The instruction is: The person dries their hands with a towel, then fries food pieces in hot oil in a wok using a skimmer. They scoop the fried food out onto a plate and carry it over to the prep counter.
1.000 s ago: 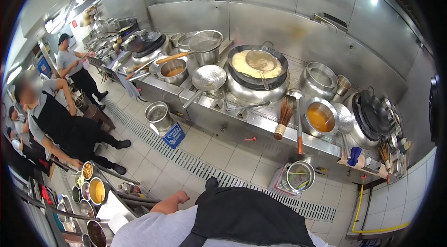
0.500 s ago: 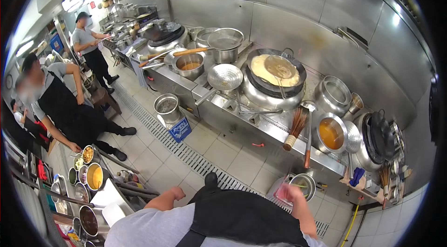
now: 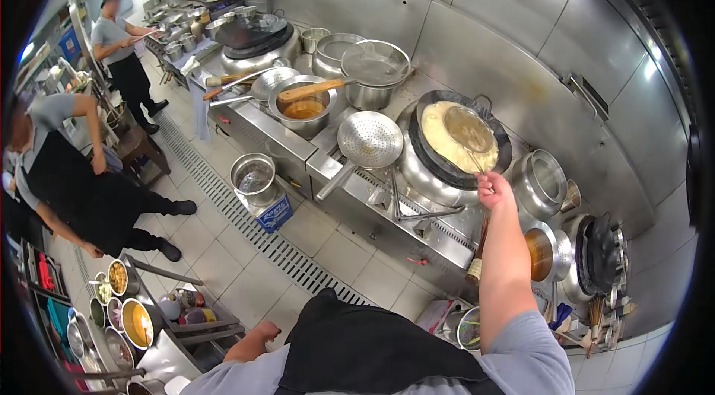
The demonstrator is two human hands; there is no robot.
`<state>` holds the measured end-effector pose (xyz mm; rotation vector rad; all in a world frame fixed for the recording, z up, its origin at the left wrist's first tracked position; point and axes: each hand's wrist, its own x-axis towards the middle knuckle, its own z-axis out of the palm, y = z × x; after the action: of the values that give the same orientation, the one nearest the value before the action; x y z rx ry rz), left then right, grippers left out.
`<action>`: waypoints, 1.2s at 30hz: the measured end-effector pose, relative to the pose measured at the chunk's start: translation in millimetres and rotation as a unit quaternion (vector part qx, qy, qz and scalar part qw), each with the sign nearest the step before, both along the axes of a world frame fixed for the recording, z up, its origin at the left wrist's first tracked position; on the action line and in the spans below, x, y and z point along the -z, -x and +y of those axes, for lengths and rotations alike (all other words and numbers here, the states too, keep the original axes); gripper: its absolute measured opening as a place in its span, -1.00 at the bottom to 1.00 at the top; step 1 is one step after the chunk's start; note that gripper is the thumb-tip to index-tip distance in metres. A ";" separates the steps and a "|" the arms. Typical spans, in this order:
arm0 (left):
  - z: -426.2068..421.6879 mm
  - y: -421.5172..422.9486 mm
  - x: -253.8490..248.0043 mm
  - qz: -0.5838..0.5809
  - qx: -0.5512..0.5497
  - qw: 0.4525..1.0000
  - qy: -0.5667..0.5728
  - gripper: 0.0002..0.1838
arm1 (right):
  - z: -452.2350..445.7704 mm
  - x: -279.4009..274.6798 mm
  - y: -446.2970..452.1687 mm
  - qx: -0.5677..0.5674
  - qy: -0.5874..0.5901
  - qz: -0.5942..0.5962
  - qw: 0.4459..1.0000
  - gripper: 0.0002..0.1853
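My right hand (image 3: 494, 189) reaches out over the stove, its fingers closed round the thin handle of a round mesh strainer (image 3: 468, 131). The strainer rests in the pale yellow, frothy contents (image 3: 439, 125) of a dark wok (image 3: 500, 143) seated on a steel burner ring. My left hand (image 3: 262, 332) hangs low beside my black apron (image 3: 357, 343), loosely closed, and nothing shows in it. A perforated ladle (image 3: 370, 138) lies on the stove edge left of the wok. Behind my right forearm, a bamboo brush (image 3: 474, 270) is mostly hidden.
A pot of orange liquid (image 3: 538, 253) stands right of my forearm, partly covered by it. Another pot (image 3: 304, 113) with a wooden-handled strainer sits left. A pot (image 3: 252, 174) stands on a blue crate over the floor drain. Two people (image 3: 82, 179) stand at left, near sauce containers (image 3: 138, 323).
My right hand has moved from low beside the floor bucket up and forward to the strainer handle and closed on it. The view has shifted a little; my left hand stays low.
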<state>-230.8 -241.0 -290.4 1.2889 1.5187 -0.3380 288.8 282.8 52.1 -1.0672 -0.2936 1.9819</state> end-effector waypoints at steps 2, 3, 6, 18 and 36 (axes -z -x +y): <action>18.2 14.6 -10.4 0.034 -0.088 0.994 0.057 -0.76 | 8.8 -23.0 11.0 -0.010 -0.010 -0.086 0.996 -0.93; 27.0 24.1 -6.8 0.045 -0.117 0.989 0.076 -0.76 | 15.5 -28.0 2.6 -0.036 -0.029 -0.123 0.991 -0.95; 59.8 58.7 8.1 0.058 -0.085 0.991 0.087 -0.76 | -9.6 -79.9 5.9 -0.009 -0.072 -0.410 0.909 -0.93; 151.9 76.7 20.3 0.027 0.070 0.981 -0.180 -0.80 | -34.5 -36.7 15.5 0.074 -0.110 -0.475 0.870 -0.91; 120.4 15.8 4.4 0.039 0.203 0.972 -0.111 -0.75 | -92.9 -71.2 13.6 -0.125 -0.267 -0.815 0.499 -0.71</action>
<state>-246.6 -120.6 -294.8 1.7883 1.3797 -0.4943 275.2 189.9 123.2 -2.1216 -1.9381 0.2003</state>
